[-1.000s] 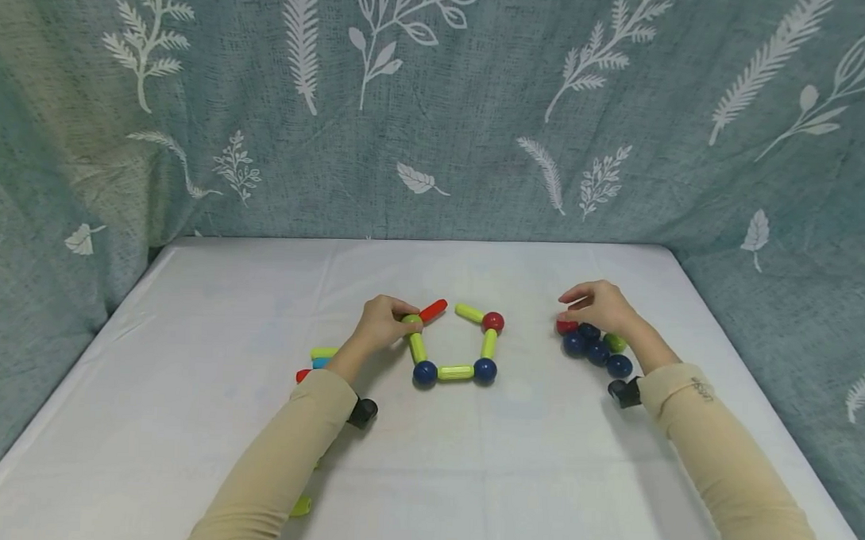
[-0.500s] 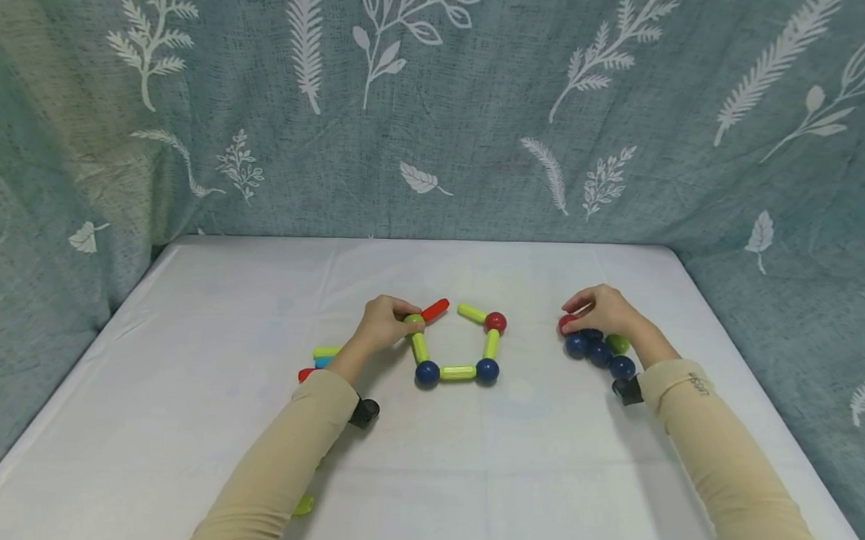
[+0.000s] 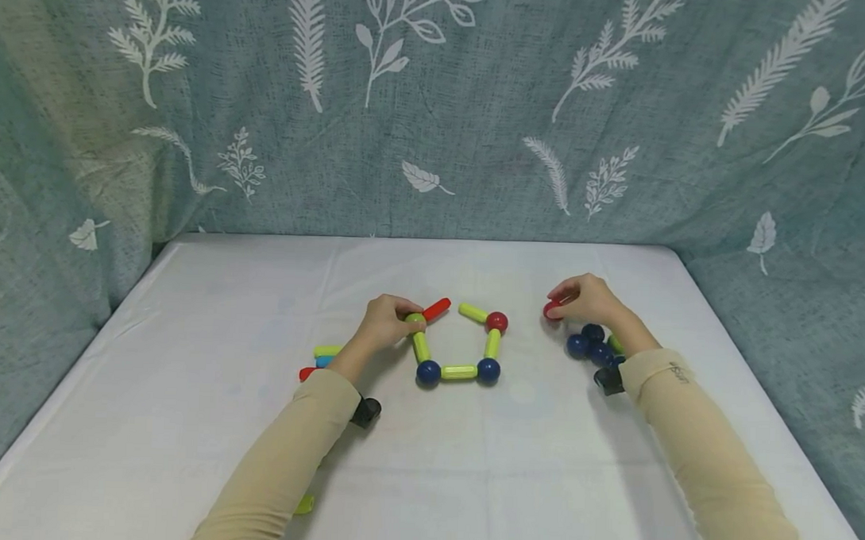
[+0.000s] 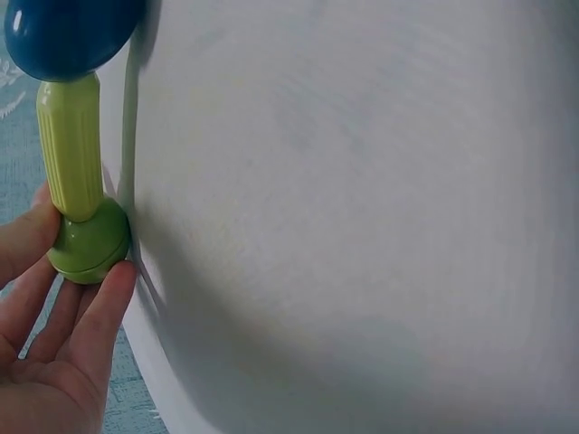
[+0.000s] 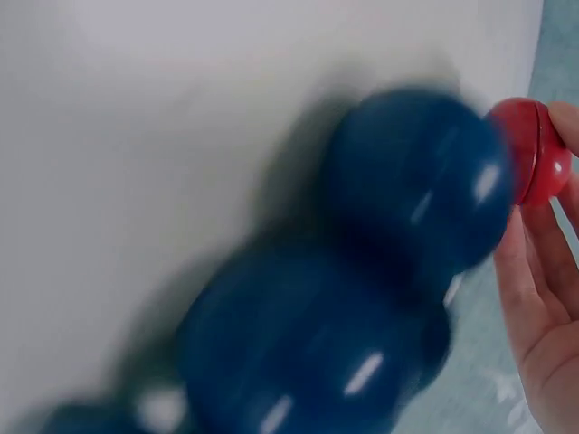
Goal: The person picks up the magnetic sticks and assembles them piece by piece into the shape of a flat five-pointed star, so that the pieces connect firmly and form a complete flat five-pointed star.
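Curtain (image 3: 463, 203): grey-green cloth printed with white leaves, behind your work at 12 o'clock and hanging at both sides.
Table (image 3: 511, 463): white cloth, faint creases across it.
Sleeves: beige; your left sleeve (image 3: 283, 455) reaches in from 7 o'clock, your right sleeve (image 3: 712, 462) from 5.
Open ring (image 3: 459, 372): yellow-green rods, blue balls (image 3: 488, 371) near its 5 and 7, a red corner ball (image 3: 497, 322) at 2, a red rod (image 3: 437, 308) at 11, the gap at 12; it lies as it did half a second ago.
Left hand (image 3: 384, 322): thumb and fingertips pinch the green ball (image 4: 90, 242) at the ring's 10, as before.
Right hand (image 3: 589, 298): thumb and fingers grip a loose red ball (image 5: 534, 154) at the ring's 2.
Ball cluster (image 3: 601, 354): at the ring's 3; blue balls, plus a second green ball (image 3: 616, 345) partly hidden by your wrist.
Loose rods (image 3: 326, 350): yellow-green, blue and red beside your left wrist, at the ring's 9.
Loose red ball: now clear of the cluster, shifted toward 10; it sat against the blue ones before.
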`<action>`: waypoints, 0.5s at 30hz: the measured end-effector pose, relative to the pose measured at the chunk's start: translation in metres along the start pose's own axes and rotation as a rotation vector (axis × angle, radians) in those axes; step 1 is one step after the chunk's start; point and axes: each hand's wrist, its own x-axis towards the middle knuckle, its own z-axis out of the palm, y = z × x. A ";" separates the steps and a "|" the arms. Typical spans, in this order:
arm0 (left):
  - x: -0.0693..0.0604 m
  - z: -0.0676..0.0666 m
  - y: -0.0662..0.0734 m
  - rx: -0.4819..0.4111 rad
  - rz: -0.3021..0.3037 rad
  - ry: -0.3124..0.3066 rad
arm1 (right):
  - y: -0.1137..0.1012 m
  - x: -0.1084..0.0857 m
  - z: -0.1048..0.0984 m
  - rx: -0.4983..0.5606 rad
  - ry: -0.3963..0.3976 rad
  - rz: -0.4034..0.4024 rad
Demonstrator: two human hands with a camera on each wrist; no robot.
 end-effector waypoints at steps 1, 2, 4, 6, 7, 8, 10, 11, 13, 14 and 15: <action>0.000 0.000 0.000 0.003 0.000 0.000 | -0.005 0.003 0.003 0.005 0.008 -0.001; 0.000 0.000 0.000 0.004 -0.002 -0.001 | -0.009 0.006 0.006 0.010 0.017 -0.003; -0.001 -0.001 0.000 0.003 -0.005 -0.002 | -0.019 0.013 0.013 0.025 0.034 -0.013; -0.001 -0.001 -0.001 -0.001 -0.009 -0.001 | -0.029 0.019 0.020 0.040 0.045 -0.026; -0.001 0.000 -0.001 -0.003 -0.010 0.000 | -0.034 0.022 0.024 0.045 0.049 -0.036; -0.001 0.000 -0.001 -0.004 -0.010 0.001 | -0.039 0.025 0.028 0.049 0.050 -0.044; -0.001 0.000 -0.001 -0.004 -0.008 0.002 | -0.050 0.030 0.034 0.057 0.050 -0.057; -0.001 0.000 -0.001 -0.004 -0.007 0.003 | -0.055 0.033 0.037 0.058 0.047 -0.061; -0.001 0.001 -0.001 -0.002 -0.004 0.006 | -0.065 0.037 0.043 0.058 0.040 -0.070; -0.001 0.000 -0.002 -0.002 -0.002 0.007 | -0.069 0.040 0.046 0.060 0.035 -0.070; -0.001 0.000 -0.002 -0.002 0.001 0.006 | -0.073 0.042 0.048 0.063 0.030 -0.070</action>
